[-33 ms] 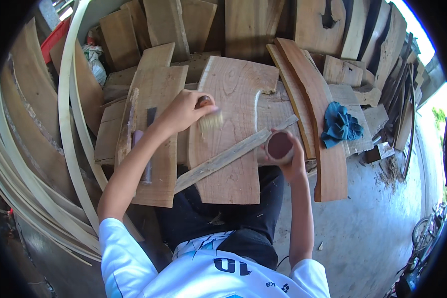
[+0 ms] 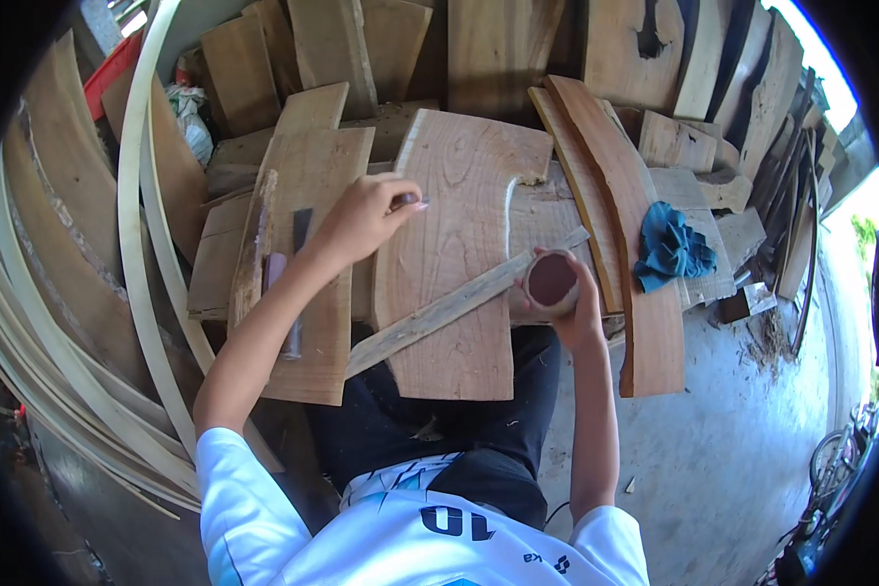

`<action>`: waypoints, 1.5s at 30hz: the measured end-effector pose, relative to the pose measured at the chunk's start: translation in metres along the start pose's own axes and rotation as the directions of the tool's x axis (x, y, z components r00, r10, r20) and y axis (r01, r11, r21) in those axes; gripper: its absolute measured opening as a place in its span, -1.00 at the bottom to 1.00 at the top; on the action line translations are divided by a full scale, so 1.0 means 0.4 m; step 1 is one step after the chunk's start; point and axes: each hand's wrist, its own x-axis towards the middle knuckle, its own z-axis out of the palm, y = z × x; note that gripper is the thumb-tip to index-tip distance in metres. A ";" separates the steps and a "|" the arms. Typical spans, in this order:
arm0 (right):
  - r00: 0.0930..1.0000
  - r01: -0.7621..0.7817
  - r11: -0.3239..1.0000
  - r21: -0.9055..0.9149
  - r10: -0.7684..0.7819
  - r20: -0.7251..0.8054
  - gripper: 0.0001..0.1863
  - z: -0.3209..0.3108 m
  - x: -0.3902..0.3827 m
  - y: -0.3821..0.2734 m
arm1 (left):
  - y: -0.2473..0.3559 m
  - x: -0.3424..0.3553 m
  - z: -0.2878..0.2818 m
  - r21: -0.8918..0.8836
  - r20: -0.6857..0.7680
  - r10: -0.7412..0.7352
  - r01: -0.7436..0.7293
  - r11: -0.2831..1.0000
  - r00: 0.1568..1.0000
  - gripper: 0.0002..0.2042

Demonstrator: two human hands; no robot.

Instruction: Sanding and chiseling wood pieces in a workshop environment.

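My left hand (image 2: 369,215) is closed above the upper left of a broad, light-brown wooden board (image 2: 464,215). Between its fingers a small dark part of the brush (image 2: 407,201) shows; the bristles are out of sight now. Wrapped round a pale cup (image 2: 553,283) with a reddish-brown inside is my right hand (image 2: 584,311), at the board's right edge. A narrow greyish wood strip (image 2: 439,311) lies slantwise across the board, its far end close to the cup.
A plank (image 2: 322,264) on the left bears a purple-handled tool (image 2: 274,272). To the right, a crumpled teal cloth (image 2: 674,246) lies on a long reddish plank (image 2: 651,337). Upright slabs (image 2: 503,59) line the back; curved pale strips (image 2: 130,195) stand at left.
The brush's pale bristles, seen below my left hand before, no longer show; the hand has turned slightly and the brush is mostly hidden. My right hand and the cup stay nearly in place.
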 end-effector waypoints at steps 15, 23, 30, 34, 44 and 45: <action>0.803 0.580 0.767 -0.274 -0.595 0.035 -0.25 -0.057 -0.445 -0.375 | 0.127 -0.095 0.079 -0.403 0.314 -0.128 0.255 0.879 0.941 -0.74; 0.513 0.754 0.488 -0.440 -0.856 -0.069 -0.24 -0.080 -0.711 -0.491 | 0.193 -0.138 0.161 -0.161 0.051 -0.095 0.102 0.982 0.994 -0.80; 0.423 0.706 0.378 -0.598 -0.903 -0.072 -0.26 -0.053 -0.668 -0.405 | 0.232 -0.177 0.100 -0.440 0.193 -0.271 0.330 0.835 0.943 -0.79; 0.483 0.711 0.424 -0.561 -0.874 -0.049 -0.27 -0.034 -0.642 -0.377 | 0.250 -0.211 0.103 0.116 -0.089 -0.326 0.335 0.935 0.941 -0.84; 0.466 0.661 0.390 -0.642 -0.883 -0.056 -0.40 0.120 -0.399 -0.364 | 0.279 -0.291 0.081 -0.171 -0.099 -0.507 0.487 0.856 0.856 -0.76; 0.465 0.706 0.393 -0.589 -0.885 -0.032 -0.41 0.083 -0.377 -0.387 | 0.286 -0.292 0.079 -0.035 -0.209 -0.424 0.427 0.904 0.881 -0.78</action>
